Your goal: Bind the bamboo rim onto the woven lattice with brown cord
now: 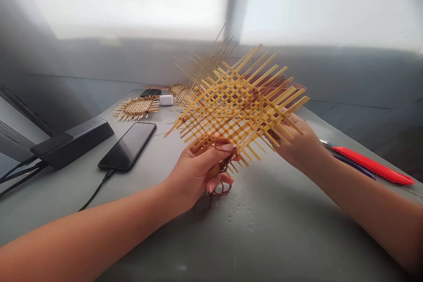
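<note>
Tilted up above the table is a woven bamboo mat of pale crossing strips, with loose strip ends all round and a thin curved strip forming a ring on it. My left hand pinches its lower edge, thumb in front. A dark brown cord is looped at those fingers and dangles below them. At the right edge of the weave, my right hand grips from behind, its fingers partly covered by the strips.
A phone with a cable and a black power strip lie left. Behind are a smaller woven piece, a white case and upright thin strips. A red-handled cutter lies right.
</note>
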Demonstrator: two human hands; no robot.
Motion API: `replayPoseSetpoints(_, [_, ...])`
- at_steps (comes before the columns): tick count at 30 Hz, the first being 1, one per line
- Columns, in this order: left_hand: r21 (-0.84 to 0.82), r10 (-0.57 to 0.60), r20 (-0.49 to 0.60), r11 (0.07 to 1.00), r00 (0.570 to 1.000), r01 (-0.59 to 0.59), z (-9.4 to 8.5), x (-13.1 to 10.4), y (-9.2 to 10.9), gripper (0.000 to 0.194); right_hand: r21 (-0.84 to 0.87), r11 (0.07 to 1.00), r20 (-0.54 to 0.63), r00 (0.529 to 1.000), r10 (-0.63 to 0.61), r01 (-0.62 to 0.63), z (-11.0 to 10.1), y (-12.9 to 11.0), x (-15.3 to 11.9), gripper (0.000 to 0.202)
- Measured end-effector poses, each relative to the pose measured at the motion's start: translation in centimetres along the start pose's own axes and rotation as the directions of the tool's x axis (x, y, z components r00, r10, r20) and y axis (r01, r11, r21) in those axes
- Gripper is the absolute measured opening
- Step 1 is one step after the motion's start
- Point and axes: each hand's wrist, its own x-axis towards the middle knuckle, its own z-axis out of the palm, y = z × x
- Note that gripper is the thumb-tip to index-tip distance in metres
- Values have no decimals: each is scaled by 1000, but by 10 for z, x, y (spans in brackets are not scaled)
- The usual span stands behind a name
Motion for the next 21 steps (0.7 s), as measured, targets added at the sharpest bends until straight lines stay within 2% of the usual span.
replayPoseSetpoints(4, [6, -1, 4, 1000, 1000, 1, 0, 1, 0, 14, 289, 955, -49, 995, 85, -67, 5, -12, -3, 26])
replayPoseSetpoints(7, [17, -8, -20, 1000, 1000, 8, 1, 2, 0, 13, 293, 944, 55, 989, 138, -149, 8, -15, -10, 39])
replayPoseSetpoints(9, [21, -3, -28, 1000, 1000, 4, 2, 1, 0, 12, 198, 968, 116, 984, 133, -154, 10, -12, -13, 43])
replayPoseSetpoints(12, [18, 13, -25, 1000, 1000, -12, 4, 0, 0, 11, -58, 998, 164, 986, -7, 16, 10, -7, -16, 50])
replayPoseSetpoints(14, [24, 21, -27, 1000, 999, -20, 4, -1, 0, 11, -278, 948, 248, 965, -85, 155, 9, -3, -17, 48])
replayPoseSetpoints(16, [35, 22, -31, 999, 999, -21, 4, -1, 0, 12, -435, 874, 323, 944, -74, 218, 6, 0, -17, 42])
replayPoseSetpoints(18, [40, 23, -30, 999, 999, -22, 4, -1, 0, 12, -440, 880, 272, 961, -57, 177, 4, 1, -16, 42])
replayPoseSetpoints(21, [28, 25, -26, 999, 999, -24, 5, 0, 0, 13, -192, 981, 48, 999, -12, 21, 3, 1, -10, 46])
